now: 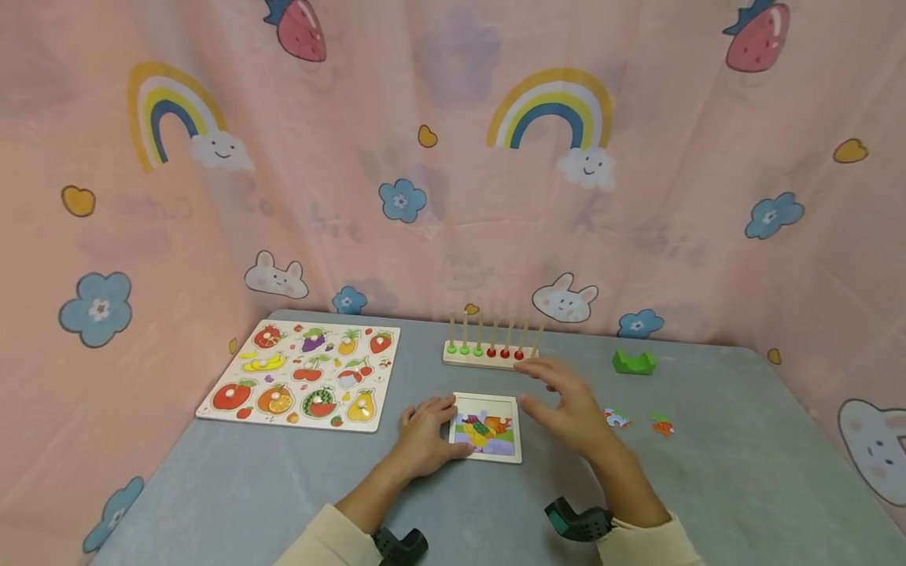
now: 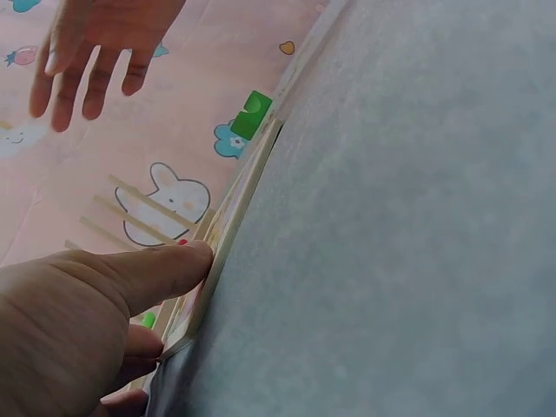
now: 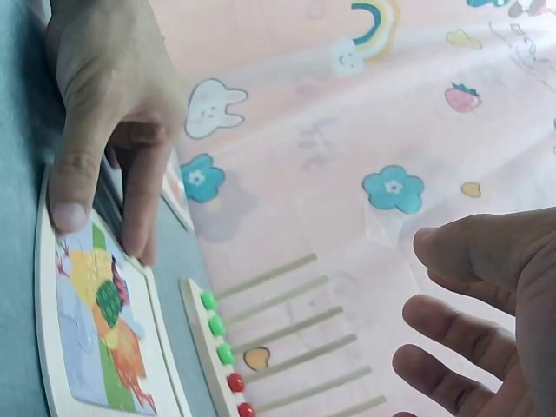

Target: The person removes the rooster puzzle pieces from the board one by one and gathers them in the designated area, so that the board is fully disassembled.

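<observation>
A small wooden jigsaw puzzle (image 1: 484, 399) with a colourful bird picture lies flat on the grey table. Bare board shows along the upper part of its tray. My left hand (image 1: 425, 440) grips the left side of the frame, thumb (image 2: 169, 274) on the near edge and fingers (image 3: 143, 208) at the far edge. Raised to the right of the puzzle, my right hand (image 1: 566, 405) has its fingers spread and holds nothing. Two loose puzzle pieces lie right of it, one blue and white (image 1: 616, 418), one orange and green (image 1: 662, 427).
A fruit peg board (image 1: 297, 373) lies at the left. Behind the puzzle stands a wooden rack (image 1: 488, 360) with upright sticks and green and red beads. A green curved block (image 1: 634, 362) sits at the back right. A patterned pink curtain (image 1: 453, 236) hangs behind the table.
</observation>
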The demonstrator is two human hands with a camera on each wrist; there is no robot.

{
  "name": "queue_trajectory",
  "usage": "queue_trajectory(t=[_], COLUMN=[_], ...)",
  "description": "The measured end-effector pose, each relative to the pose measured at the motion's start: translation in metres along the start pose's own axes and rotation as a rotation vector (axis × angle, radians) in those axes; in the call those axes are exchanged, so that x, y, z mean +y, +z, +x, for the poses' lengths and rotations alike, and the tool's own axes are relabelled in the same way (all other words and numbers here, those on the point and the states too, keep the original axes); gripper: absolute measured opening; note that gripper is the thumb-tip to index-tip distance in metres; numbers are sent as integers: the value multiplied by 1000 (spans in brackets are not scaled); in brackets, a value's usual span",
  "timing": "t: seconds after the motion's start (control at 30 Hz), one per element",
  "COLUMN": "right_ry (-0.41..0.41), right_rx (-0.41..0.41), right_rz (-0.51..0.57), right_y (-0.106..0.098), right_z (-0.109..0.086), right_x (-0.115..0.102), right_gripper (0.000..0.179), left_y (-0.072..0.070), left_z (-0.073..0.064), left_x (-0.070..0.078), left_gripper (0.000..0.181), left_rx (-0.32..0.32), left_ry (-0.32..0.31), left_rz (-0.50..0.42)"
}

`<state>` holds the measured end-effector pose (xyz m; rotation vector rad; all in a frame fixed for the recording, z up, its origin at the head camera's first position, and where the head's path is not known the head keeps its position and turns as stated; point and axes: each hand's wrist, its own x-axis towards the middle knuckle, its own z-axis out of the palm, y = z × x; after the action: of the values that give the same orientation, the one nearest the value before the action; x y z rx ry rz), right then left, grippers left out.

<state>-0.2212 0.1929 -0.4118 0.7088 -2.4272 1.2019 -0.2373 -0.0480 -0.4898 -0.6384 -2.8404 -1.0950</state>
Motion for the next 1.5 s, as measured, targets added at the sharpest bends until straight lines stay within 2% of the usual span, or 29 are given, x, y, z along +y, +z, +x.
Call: queue_trajectory(t=[0.33,0.6,0.8,0.93,1.07,1.2,1.5], right_ry=[10,99,180,200,145,90,98], right_rx=[-10,-50,-67,-74,-73,-91,-146], right_rz=[60,68,109,123,97,25,-123], right_y=[26,52,64,71,77,84,91], right_z=[9,12,10,8,6,2,-4], right_x=[-5,8,14,18,26,32,31], right_gripper=[40,40,40,38,35,34,37], left_y=[-1,-3,-2,-1,-1,0,0], left_z=[-2,0,1,1,1,0,0], left_x=[-1,-1,-1,-1,0,0,1], left_gripper=[66,66,66,66,66,66,66], left_rx=[8,-6,-9,-11,-10,-8,-9], left_ry=[-9,-25,-26,-22,-15,-10,-2], left_rz=[-9,2,4,7,12,16,14])
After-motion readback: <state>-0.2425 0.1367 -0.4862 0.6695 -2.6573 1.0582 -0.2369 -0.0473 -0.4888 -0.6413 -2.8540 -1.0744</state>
